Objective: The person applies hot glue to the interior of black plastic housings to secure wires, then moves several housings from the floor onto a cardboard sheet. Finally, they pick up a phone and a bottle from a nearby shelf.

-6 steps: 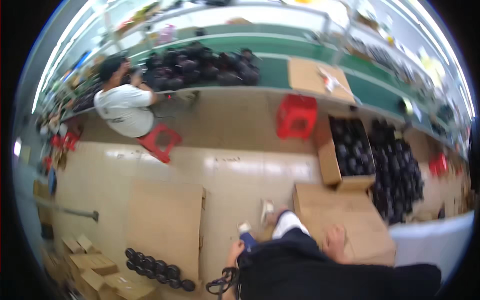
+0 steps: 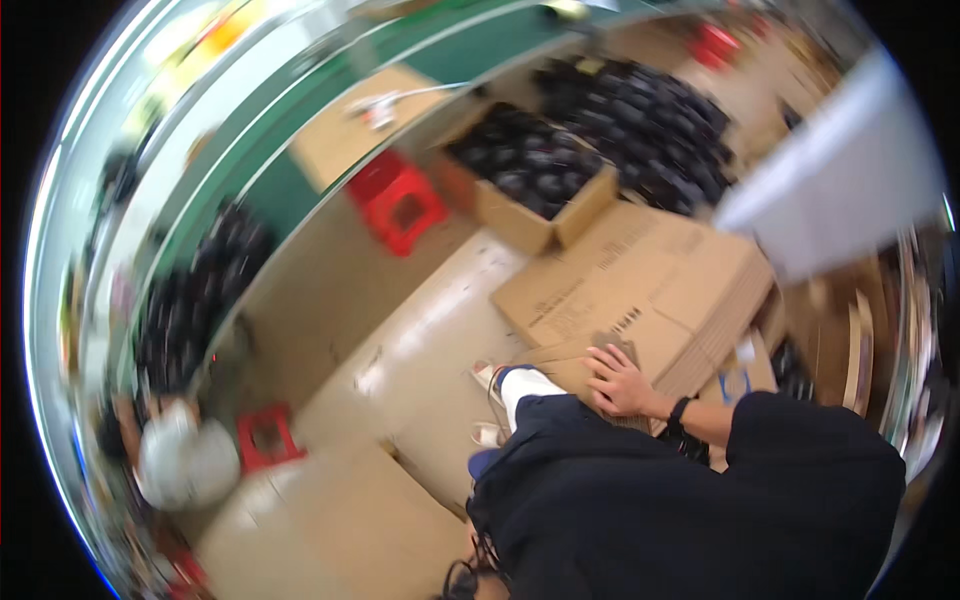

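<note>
My right hand (image 2: 618, 382) rests on the near edge of a stack of flattened cardboard boxes (image 2: 660, 270), its fingers stretched out and spread over the top sheet. A dark band circles that wrist. Only a sliver of my left hand (image 2: 472, 538) shows past my dark shirt at the lower edge, so its fingers are hidden. Dark looped cords (image 2: 462, 578) hang close to it. Beyond the stack, an open carton (image 2: 515, 222) holds many black rounded parts (image 2: 540, 165).
A heap of black parts (image 2: 650, 130) lies behind the carton. Red stools (image 2: 400, 205) stand by the green workbench (image 2: 275, 190). A person in a white shirt (image 2: 188, 455) sits at the left. A cardboard sheet (image 2: 350, 520) covers floor near me; a white panel (image 2: 830, 170) stands at right.
My view has swung to the right, so the box stack and carton now sit nearer the middle. My right hand now lies on the stack's edge with its forearm in view.
</note>
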`<state>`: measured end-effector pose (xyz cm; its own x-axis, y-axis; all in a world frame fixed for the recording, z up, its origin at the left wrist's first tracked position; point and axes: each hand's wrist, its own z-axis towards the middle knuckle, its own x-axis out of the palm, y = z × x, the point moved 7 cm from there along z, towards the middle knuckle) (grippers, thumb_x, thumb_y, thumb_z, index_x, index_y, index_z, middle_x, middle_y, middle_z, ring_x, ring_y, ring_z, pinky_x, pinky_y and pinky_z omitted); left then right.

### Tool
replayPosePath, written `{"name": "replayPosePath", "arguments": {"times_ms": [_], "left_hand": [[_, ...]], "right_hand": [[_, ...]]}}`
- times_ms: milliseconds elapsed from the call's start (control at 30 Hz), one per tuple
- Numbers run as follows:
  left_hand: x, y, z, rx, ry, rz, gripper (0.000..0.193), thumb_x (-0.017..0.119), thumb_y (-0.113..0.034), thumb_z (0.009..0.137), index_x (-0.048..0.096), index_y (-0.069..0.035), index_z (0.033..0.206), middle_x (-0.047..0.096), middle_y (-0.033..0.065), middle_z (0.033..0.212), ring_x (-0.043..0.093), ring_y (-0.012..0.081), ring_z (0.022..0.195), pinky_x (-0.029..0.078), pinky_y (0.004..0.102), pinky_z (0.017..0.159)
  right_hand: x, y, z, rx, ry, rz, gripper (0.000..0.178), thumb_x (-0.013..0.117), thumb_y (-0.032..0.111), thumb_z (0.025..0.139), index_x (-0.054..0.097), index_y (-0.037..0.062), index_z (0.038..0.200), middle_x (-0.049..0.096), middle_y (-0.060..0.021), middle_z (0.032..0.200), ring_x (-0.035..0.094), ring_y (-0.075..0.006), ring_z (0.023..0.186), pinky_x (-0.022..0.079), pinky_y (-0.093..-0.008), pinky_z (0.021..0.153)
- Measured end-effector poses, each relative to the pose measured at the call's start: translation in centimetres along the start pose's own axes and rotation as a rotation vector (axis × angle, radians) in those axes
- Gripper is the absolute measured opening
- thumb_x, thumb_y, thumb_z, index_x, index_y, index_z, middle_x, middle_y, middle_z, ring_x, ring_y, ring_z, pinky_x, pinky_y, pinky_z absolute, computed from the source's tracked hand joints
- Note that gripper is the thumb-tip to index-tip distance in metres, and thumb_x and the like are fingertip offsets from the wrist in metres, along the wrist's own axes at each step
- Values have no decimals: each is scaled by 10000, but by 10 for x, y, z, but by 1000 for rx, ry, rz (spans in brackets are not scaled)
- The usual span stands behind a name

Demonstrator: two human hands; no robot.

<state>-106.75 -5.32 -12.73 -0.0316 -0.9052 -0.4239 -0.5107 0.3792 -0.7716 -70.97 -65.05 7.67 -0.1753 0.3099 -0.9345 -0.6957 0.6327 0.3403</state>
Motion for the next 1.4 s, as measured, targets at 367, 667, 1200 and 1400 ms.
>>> {"name": "replayPosePath", "arguments": {"times_ms": [367,667,1200,1400], "left_hand": [[-63,-37,52,-278,231,-236,161,541,-159,902,586,-17,842,613,55,719,597,170,640,508,335,568],[69,-211,71,-79,-100,-168,266,548,-155,935,595,-27,1163,679,78,912,650,161,842,522,287,734],[335,3,-168,-306,-655,-269,258,550,-227,867,663,4,861,660,156,707,634,295,641,498,427,625],[289,-72,-13,-227,-477,-109,253,568,-198,850,677,21,914,690,180,824,660,292,765,504,397,731]], "right_hand": [[-6,-4,-2,-24,-31,116,218,586,207,805,637,63,960,519,-124,1336,390,-287,1345,266,-511,1130],[5,16,-7,-24,-27,6,227,598,169,723,660,73,918,531,-130,1320,389,-341,1334,256,-535,1120],[69,44,-11,58,-145,-239,200,701,147,596,651,50,764,467,-227,1313,170,-561,1375,245,-638,1108],[54,39,-24,135,-141,-157,133,676,66,610,641,48,737,561,-151,1142,199,-498,1395,258,-604,1117]]}}
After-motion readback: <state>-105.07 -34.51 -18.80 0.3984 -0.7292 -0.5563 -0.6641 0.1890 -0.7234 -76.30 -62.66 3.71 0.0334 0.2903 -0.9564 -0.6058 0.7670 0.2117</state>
